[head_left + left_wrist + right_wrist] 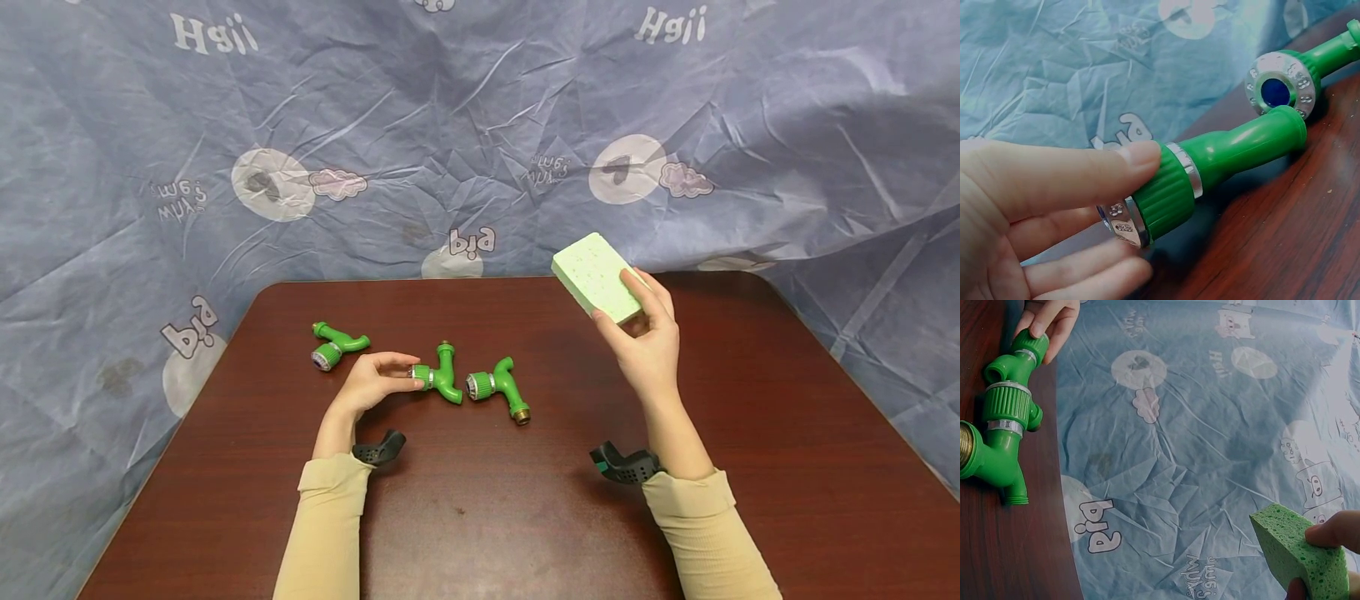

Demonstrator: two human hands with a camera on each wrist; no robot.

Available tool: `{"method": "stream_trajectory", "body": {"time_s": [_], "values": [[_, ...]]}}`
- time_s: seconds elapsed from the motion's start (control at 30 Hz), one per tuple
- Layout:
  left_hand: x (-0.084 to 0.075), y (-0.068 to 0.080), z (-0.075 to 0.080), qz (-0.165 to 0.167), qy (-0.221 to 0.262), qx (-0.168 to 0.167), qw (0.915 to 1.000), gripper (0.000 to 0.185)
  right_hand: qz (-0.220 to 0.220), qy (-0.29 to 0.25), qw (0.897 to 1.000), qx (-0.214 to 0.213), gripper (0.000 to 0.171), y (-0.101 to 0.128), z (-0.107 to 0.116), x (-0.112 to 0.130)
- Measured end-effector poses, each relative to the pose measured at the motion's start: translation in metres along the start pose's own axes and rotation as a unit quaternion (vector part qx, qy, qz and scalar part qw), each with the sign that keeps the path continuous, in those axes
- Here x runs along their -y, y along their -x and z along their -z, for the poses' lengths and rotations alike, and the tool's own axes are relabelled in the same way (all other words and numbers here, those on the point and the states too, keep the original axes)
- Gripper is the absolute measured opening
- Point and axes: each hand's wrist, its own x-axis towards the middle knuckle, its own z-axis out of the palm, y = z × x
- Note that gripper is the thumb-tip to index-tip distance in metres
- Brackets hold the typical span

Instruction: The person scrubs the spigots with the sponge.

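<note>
My left hand [369,385] pinches the ribbed knob of a green plastic tap [446,372] between thumb and fingers; in the left wrist view the thumb lies along the knob [1169,200]. Held up above the table's back right, a light green sponge [596,275] is gripped at one edge by my right hand [651,337]. The right wrist view shows the sponge [1300,553] as porous, with thumb and finger on its faces. A second green tap [501,387] with a brass threaded end lies just right of the held one. A third tap [339,343] lies beyond my left hand.
The taps are on a dark reddish-brown table [480,517]. A wrinkled blue-grey cloth [420,167] with printed letters and pictures hangs behind the table and down its sides. Black wrist bands [628,465] sit below both hands.
</note>
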Motion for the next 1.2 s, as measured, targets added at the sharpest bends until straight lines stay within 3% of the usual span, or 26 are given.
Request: {"method": "stream_trajectory", "body": {"time_s": [0.4, 0.63, 0.8, 0.97, 1.2], "values": [[-0.002, 0.000, 0.003, 0.023, 0.009, -0.019, 0.9995, 0.050, -0.002, 0.003, 1.000, 0.000, 0.058, 0.001, -0.001, 0.000], [-0.011, 0.001, 0.003, 0.031, 0.048, -0.051, 0.9970, 0.052, -0.002, 0.004, 1.000, 0.006, 0.058, 0.001, -0.002, -0.001], [-0.028, 0.003, -0.003, -0.009, 0.105, -0.072, 0.9918, 0.053, -0.006, 0.008, 1.000, 0.017, 0.059, 0.003, -0.005, 0.000], [-0.048, 0.001, -0.018, -0.050, 0.141, -0.097, 0.9840, 0.050, -0.008, 0.015, 0.999, 0.039, 0.059, 0.007, -0.012, 0.002], [-0.065, -0.001, -0.044, -0.071, 0.176, -0.107, 0.9760, 0.048, -0.015, 0.008, 0.996, 0.088, 0.058, 0.017, -0.025, 0.014]]}}
